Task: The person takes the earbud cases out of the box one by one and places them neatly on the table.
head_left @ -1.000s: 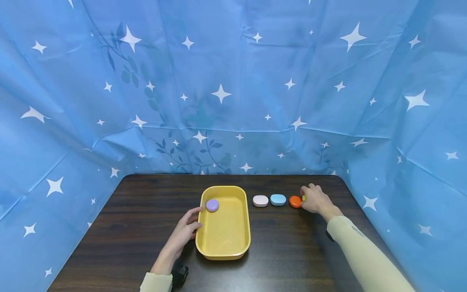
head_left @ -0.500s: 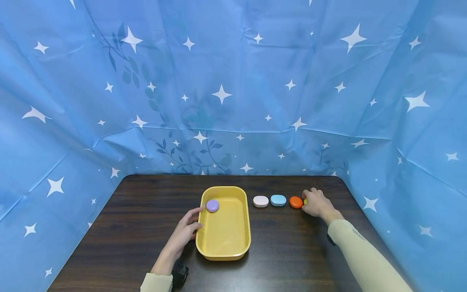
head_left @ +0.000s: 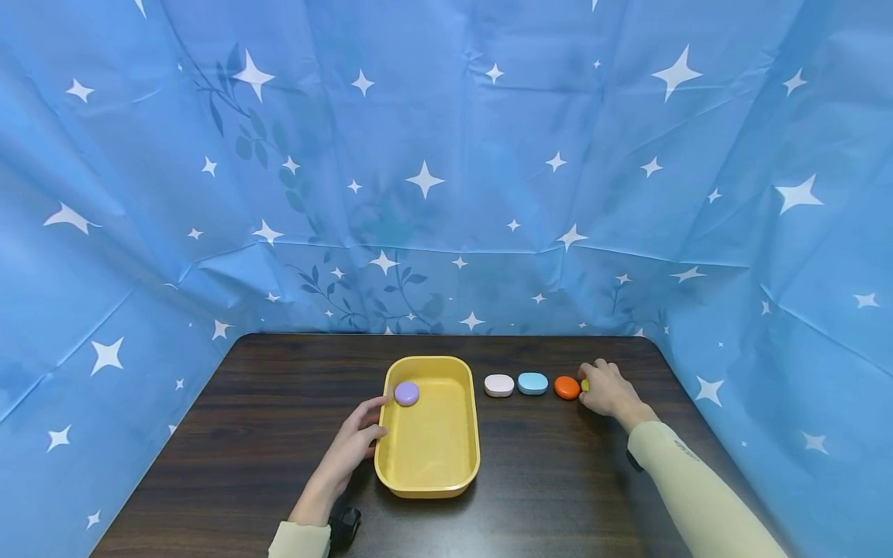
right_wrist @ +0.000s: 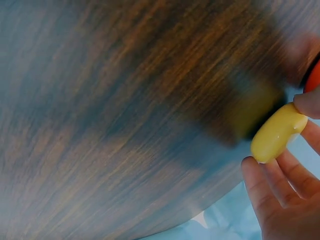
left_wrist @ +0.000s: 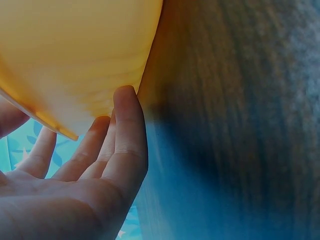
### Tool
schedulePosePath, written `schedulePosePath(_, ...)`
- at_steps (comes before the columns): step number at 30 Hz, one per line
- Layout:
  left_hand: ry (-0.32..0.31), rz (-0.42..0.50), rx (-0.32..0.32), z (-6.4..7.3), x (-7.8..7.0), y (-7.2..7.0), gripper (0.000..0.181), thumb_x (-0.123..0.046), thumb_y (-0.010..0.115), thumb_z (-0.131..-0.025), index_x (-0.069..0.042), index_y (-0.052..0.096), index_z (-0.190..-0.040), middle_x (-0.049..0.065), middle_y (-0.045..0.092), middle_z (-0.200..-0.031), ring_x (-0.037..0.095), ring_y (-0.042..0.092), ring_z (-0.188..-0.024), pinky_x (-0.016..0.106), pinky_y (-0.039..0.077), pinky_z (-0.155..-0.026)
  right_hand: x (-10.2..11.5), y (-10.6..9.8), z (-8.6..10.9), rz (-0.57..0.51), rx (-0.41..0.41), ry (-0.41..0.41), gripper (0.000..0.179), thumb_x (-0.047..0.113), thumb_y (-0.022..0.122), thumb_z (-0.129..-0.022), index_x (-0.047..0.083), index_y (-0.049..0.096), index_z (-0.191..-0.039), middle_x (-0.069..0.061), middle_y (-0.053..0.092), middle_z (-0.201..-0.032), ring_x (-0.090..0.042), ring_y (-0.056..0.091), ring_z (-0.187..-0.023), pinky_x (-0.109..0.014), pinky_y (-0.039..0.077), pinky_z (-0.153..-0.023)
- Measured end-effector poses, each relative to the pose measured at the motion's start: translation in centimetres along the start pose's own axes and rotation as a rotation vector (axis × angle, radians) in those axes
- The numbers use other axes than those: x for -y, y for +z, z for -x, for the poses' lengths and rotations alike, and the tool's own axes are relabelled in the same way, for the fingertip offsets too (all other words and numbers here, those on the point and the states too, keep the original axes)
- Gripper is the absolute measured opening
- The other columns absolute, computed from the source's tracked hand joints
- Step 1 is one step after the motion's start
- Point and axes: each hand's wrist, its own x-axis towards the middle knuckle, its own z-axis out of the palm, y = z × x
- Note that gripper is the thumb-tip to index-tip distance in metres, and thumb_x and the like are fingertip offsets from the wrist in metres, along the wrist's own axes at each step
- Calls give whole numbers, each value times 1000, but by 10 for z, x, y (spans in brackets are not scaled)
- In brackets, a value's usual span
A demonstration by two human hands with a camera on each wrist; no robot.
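A rectangular yellow plastic tray (head_left: 427, 449) stands on the table with a round lilac piece (head_left: 407, 394) in its far left corner. My left hand (head_left: 349, 446) holds the tray's left side; in the left wrist view, its fingers (left_wrist: 129, 115) lie against the outer wall, with the thumb partly hidden by the rim. My right hand (head_left: 608, 390) pinches a small glossy yellow piece (right_wrist: 277, 134) with rounded ends, thumb on one end and fingertips on the other. Seen from the head, the hand covers most of that piece. An orange-red round piece (head_left: 567, 387) lies just left of it.
A pale pink oval piece (head_left: 498, 385) and a light blue oval piece (head_left: 532, 383) lie in the same row, right of the tray. The dark wood-grain table (head_left: 272, 403) ends at a blue star-patterned curtain (head_left: 446, 294) behind and at the sides.
Over the first half second my right hand shifts slightly right and toward me; since then it stays nearly still. The left hand and tray keep their place.
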Motion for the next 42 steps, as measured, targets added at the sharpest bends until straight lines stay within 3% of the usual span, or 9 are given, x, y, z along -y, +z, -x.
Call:
schedulePosePath(10,0,-3,14,0,0,-1,51,-9,55,-99,-11,46,-150,25,48,-145,37,57,-124,51,53,-94,2,-8,1,5,-2,-8,34,9,70,-84,0,65,-116,-22,55,-113,-36,47,-97,-57,51,-81)
schedulePosePath(20,3,4,14,1,-1,-1,51,-9,55,-99,-11,46,-150,25,48,-145,37,58,-123,51,54,-93,11,-25,-1,-4,-35,-41,28,10,66,-87,1,65,-114,-18,56,-108,-36,49,-95,-52,50,-72)
schedulePosePath(32,6,0,17,1,0,-1,51,-9,55,-100,-10,45,-150,26,48,-145,38,57,-123,51,54,-93,29,-43,-1,-25,-103,-62,29,17,65,-91,2,66,-117,-20,59,-117,-39,49,-106,-60,50,-82)
schedulePosePath(42,2,-9,18,1,0,-1,51,-10,55,-100,-10,45,-150,26,47,-146,37,56,-124,51,54,-93,49,-49,5,-43,-179,-113,29,17,64,-92,2,67,-116,-16,60,-112,-37,50,-104,-56,50,-80)
